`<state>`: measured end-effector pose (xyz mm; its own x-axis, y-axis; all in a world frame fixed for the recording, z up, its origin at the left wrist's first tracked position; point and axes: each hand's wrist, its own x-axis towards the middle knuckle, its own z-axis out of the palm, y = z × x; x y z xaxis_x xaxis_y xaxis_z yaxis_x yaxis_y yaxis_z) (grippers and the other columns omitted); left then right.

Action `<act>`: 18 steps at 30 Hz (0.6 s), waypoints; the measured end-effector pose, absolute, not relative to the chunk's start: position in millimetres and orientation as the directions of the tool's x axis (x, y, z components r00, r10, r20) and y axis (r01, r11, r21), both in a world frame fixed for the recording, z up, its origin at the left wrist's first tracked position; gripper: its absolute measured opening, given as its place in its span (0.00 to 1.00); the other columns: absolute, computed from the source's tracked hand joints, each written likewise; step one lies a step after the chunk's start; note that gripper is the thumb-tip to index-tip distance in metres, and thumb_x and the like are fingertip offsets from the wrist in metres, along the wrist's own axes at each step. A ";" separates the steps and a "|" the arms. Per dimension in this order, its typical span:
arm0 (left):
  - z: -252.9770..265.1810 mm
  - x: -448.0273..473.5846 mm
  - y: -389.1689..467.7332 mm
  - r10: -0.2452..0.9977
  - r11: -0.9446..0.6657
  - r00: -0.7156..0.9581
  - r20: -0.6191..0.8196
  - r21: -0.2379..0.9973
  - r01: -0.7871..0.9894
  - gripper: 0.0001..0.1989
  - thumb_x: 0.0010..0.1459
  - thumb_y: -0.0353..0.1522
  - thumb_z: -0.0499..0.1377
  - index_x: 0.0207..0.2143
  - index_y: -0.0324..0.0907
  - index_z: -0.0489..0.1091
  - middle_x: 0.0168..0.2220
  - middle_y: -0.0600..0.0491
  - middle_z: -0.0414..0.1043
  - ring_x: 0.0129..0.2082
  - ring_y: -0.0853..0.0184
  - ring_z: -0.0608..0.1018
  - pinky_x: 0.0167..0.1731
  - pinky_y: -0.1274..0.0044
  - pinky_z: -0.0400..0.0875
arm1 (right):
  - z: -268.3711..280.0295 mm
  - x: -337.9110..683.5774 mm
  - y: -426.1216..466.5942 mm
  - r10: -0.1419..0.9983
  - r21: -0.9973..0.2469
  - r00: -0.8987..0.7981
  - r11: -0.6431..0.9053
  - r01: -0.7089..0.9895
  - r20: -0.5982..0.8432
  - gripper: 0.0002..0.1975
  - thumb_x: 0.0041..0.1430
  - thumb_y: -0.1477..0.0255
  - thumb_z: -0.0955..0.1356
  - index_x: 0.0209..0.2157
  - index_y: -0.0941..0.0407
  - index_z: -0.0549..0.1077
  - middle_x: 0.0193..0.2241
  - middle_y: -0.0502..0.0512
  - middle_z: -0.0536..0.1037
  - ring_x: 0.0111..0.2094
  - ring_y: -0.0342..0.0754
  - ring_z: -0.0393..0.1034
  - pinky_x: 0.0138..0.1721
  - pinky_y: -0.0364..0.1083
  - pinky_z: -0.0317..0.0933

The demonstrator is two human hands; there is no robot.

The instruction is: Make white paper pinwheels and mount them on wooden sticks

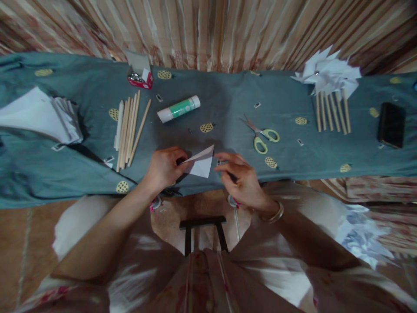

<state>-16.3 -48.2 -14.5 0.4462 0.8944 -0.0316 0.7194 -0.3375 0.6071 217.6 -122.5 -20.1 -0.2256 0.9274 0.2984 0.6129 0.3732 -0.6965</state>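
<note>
A folded piece of white paper [201, 166] is pinched at its left corner by my left hand [167, 167], just above the near edge of the cloth-covered table. My right hand [239, 176] is just right of the paper, its fingers bent and apart, with nothing visible in them. Beyond the hands lies a green and white glue stick [180, 109]. Scissors with light green handles [260, 135] rest to the right, blades pointing away. Several wooden sticks [128, 130] lie side by side left of my left hand.
An open red box [140, 79] of small metal pieces stands at the back. White paper pinwheels [335, 74] on sticks lie back right, near a dark phone [392, 125]. A stack of white paper [42, 115] sits at the left. Crumpled-looking white paper [365, 234] is low at right.
</note>
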 end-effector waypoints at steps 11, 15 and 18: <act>-11.0 -17.3 -46.9 0.897 -0.282 0.439 -0.060 0.687 0.670 0.12 0.56 0.40 0.62 0.25 0.43 0.75 0.26 0.53 0.77 0.25 0.67 0.74 0.27 0.77 0.61 | -37.7 224.4 -66.5 0.935 -0.581 -0.237 0.351 0.734 0.265 0.12 0.62 0.65 0.71 0.45 0.55 0.76 0.53 0.62 0.77 0.55 0.59 0.70 0.58 0.60 0.65; -10.6 -17.3 -46.9 0.892 -0.291 0.448 -0.057 0.685 0.668 0.12 0.56 0.40 0.61 0.25 0.43 0.75 0.26 0.53 0.76 0.25 0.68 0.73 0.27 0.77 0.60 | -38.8 224.6 -57.8 0.937 -0.596 -0.246 0.347 0.724 0.247 0.08 0.61 0.70 0.70 0.41 0.55 0.76 0.50 0.61 0.78 0.53 0.58 0.71 0.57 0.59 0.64; -10.8 -17.5 -47.0 0.891 -0.297 0.451 -0.056 0.679 0.672 0.13 0.57 0.40 0.61 0.24 0.42 0.74 0.26 0.52 0.76 0.24 0.68 0.73 0.26 0.77 0.60 | -38.2 225.3 -54.0 0.940 -0.615 -0.241 0.340 0.712 0.240 0.07 0.59 0.73 0.69 0.40 0.56 0.76 0.49 0.61 0.78 0.53 0.58 0.70 0.58 0.59 0.63</act>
<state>-17.5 -47.0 -10.8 0.4508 0.8909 -0.0562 0.6716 -0.2969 0.6788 225.3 -54.0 -38.2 -0.2415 0.9402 0.2401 0.7119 0.3398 -0.6147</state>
